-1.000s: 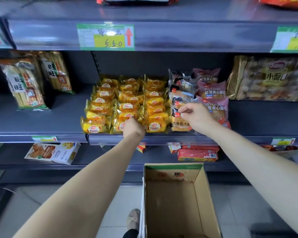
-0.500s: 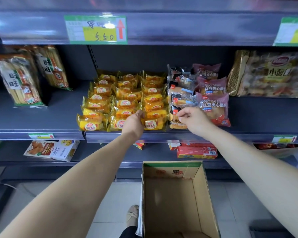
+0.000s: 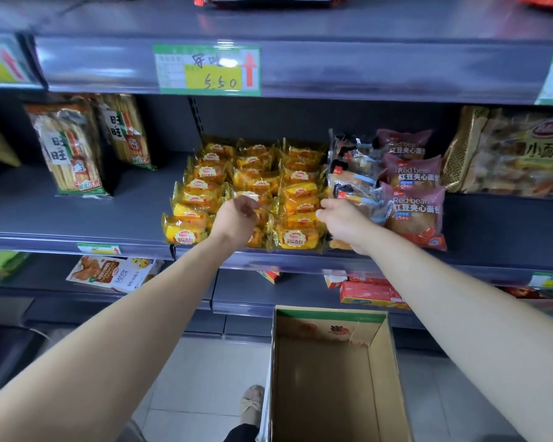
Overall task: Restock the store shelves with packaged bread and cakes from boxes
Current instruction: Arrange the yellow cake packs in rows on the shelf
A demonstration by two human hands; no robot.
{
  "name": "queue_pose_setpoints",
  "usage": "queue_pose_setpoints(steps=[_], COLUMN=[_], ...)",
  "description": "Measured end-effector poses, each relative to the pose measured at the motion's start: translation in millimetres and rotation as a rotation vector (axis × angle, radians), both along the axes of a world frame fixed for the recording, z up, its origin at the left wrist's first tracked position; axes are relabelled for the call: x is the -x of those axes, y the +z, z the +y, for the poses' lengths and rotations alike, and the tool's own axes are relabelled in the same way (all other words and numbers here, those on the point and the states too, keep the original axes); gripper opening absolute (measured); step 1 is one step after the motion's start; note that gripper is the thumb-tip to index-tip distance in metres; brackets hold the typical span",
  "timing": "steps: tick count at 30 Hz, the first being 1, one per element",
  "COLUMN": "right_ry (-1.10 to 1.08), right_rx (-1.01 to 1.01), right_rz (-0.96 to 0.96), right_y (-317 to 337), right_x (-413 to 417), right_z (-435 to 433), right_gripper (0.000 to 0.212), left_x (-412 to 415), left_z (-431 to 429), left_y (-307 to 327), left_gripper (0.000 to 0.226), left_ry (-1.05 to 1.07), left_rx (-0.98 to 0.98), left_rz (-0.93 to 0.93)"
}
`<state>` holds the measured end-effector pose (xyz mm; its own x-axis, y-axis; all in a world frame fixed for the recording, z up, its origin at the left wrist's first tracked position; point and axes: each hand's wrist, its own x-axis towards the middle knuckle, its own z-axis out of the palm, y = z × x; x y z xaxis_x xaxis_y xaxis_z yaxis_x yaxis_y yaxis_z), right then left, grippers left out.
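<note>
Grey store shelf (image 3: 77, 218), yellow bread packs (image 3: 259, 178) partly behind left hand (image 3: 237, 216) and right hand (image 3: 344, 218), both grips unreadable

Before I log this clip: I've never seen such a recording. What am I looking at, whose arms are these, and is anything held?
No machine here: a person wears a wide-angle camera on the head, looking forward and down, so both bare arms are theirs. The left hand and right hand reach onto rows of yellow bread packets on a grey shelf; red bean bread packs lie to their right. An open cardboard box stands on the floor below, nothing visible inside. Whether either hand grips a packet, I cannot tell.
</note>
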<state>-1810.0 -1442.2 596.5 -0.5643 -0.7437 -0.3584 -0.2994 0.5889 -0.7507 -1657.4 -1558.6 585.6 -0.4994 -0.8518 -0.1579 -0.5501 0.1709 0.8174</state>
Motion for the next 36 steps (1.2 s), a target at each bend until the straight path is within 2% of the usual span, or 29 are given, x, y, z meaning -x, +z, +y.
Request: queue_pose_setpoints(steps=[4, 7, 12, 17, 23, 28, 32, 36], right_ry=[-0.106, -0.184, -0.189, -0.254, -0.358, -0.446, -0.439, -0.418], right_rx=[-0.061, -0.054, -0.01, 0.015, 0.045, 0.103, 0.1, 0.041], right_rz=[-0.041, -0.065, -0.104, -0.142, -0.448, -0.621, -0.622, -0.462], right_y=[-7, -11, -20, -26, -37, -46, -49, -44], right_x=[4, 6, 8, 21, 15, 15, 26, 25], right_z=[-13, -20, -21, -18, -26, -28, -30, -40], right_gripper=[0.042, 0.045, 0.041, 0.047, 0.046, 0.044, 0.053, 0.069], left_x=[2, 10, 27, 35, 43, 50, 51, 60], left_z=[-1, -1, -2, -5, -5, -6, -9, -15], left_y=[0, -1, -3, -3, -5, -9, -14, -14], left_gripper=[0.022, 0.033, 0.046, 0.054, 0.064, 0.062, 0.049, 0.063], left_ry=[-0.045, -0.071, -0.115, -0.145, -0.166, -0.105, -0.067, -0.103], left_rx=[-0.112, -0.153, -0.155, -0.191, -0.315, -0.402, -0.313, -0.231], left_rz=[0.034, 0.03, -0.006, -0.107, -0.158, -0.088, -0.063, -0.065])
